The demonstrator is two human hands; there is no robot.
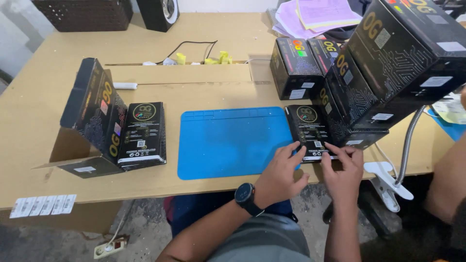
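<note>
My wooden table (213,43) fills the view, pale brown, with a cardboard strip across its middle; at the right edge a stack of big black boxes (388,63) with gold lettering leans toward me, more of the same kind standing behind it near the far right corner; blue silicone work mat (228,140) lies flat at the near edge, centre; at the left edge a black box (94,109) tilts against an open cardboard flap, and a flat black box (143,133) lies just beside it on its right; pink and yellow papers (315,14) sit piled at the far edge, right of centre; a dark speaker (158,12) and a dark basket (82,12) are at the far left corner; a white clamp (388,182) with a grey gooseneck grips the near edge at the right; a strip of white labels (42,204) hangs at the near left corner; the flat black box I work on (308,128) lies at the mat's right edge, partly on it, touching the leaning stack; my left hand (281,172), black watch on the wrist, has its fingers spread flat on the box's near left corner; my right hand (344,170) presses fingertips down on its near right corner; neither hand pinches anything.
</note>
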